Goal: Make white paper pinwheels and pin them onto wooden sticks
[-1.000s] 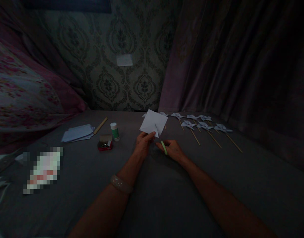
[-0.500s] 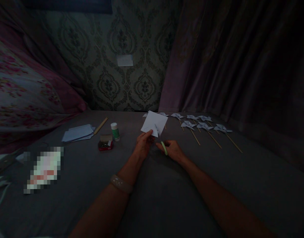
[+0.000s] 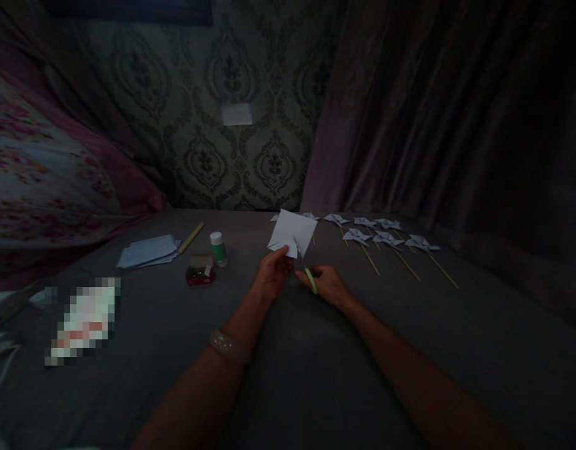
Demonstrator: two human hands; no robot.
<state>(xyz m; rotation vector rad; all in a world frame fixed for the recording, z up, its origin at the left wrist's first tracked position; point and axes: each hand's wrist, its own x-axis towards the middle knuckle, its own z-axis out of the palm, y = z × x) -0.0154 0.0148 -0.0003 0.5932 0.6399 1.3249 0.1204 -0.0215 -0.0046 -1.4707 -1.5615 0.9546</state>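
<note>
Patterned wall (image 3: 259,75), grey surface (image 3: 306,356) — left hand (image 3: 271,270) pinching white paper (image 3: 294,226), right hand (image 3: 331,285) holding scissors (image 3: 311,279)

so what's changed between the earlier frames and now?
Slight shifts only: the left hand's thumb tip has moved a little left on the paper square, and a dark line near its lower-left edge shows more plainly. Nothing taken up or let go. Unchanged: right hand holding scissors, pinwheels, red box, paper stack.

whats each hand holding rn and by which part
Left hand: the white paper, by its lower edge, thumb on top. Right hand: the scissors, by the pale green handle.
</note>
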